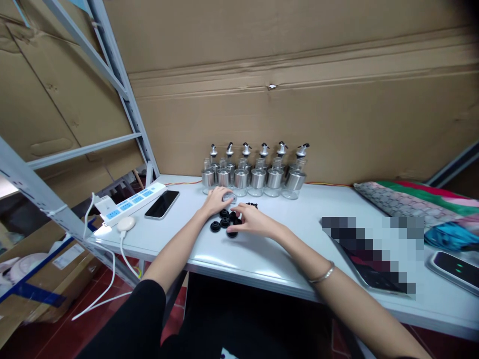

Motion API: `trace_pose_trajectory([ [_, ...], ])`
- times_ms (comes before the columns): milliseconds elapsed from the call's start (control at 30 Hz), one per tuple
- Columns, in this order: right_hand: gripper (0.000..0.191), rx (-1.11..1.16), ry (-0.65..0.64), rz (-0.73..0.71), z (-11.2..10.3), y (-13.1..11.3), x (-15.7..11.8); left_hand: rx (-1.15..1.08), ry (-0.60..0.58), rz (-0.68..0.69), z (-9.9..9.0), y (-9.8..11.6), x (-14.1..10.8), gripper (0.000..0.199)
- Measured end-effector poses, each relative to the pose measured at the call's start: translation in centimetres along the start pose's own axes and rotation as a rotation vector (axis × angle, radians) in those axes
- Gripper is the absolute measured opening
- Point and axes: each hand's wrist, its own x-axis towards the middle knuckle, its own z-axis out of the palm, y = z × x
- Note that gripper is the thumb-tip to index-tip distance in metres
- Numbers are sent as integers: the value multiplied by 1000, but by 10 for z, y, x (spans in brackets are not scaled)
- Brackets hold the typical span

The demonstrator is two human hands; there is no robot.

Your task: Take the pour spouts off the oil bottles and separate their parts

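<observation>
My left hand (217, 200) rests on the white table with its fingers stretched out, beside a clear round piece (229, 198) that its thumb and fingertips seem to touch. To its right, my right hand (251, 219) reaches over a cluster of black ring-shaped stoppers (224, 222). Its thumb and forefinger stand apart, and the palm hides some of the stoppers. One stopper (215, 226) lies at the left edge of the cluster. Behind the hands stands a front row of glass bottles with steel sleeves (258, 178) and uncapped necks.
A back row of bottles carries pourer spouts (264, 148), against a cardboard wall (299, 99). At left lie a phone (162, 204), a power strip (134, 203) and a white charger puck (126, 224). A pixelated dark device (368, 259) and patterned fabric (404, 204) are at right.
</observation>
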Motion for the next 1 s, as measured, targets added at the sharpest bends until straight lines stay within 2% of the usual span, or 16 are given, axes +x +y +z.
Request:
trace_pose_trajectory([
  [200,45,-25,67,-71,4,1,-1,5,18,1,1,-1,1,28],
  [267,39,6,157,-68,-3,5,2,-3,30,-1,-1,-2,1,28],
  [333,33,44,375,-36,-17,16,8,-12,71,-8,-4,-4,2,28],
  [367,30,63,538,-5,-25,26,11,-16,110,-19,-6,-5,2,27],
  [433,29,96,884,144,-42,51,16,-28,243,-76,-11,-8,4,26],
  [500,40,94,1168,344,-58,82,17,-59,432,-184,-15,-11,5,32],
  [533,52,77,1249,444,-64,98,17,-90,505,-244,-16,-13,6,38],
  [567,68,67,1270,533,-68,113,16,-136,540,-297,-17,-15,6,46],
  [600,82,81,1239,606,-71,126,14,-193,530,-338,-16,-16,7,52],
  [633,92,116,1173,648,-72,137,13,-255,483,-362,-15,-17,7,57],
  [700,99,157,1053,673,-71,153,10,-354,357,-360,-12,-19,7,59],
  [767,93,133,1003,677,-68,162,9,-389,303,-329,-9,-20,7,60],
  [900,71,78,958,689,-63,168,4,-399,295,-288,-8,-25,7,62],
  [1000,71,68,937,679,-61,165,1,-399,273,-267,-8,-30,7,65],
])
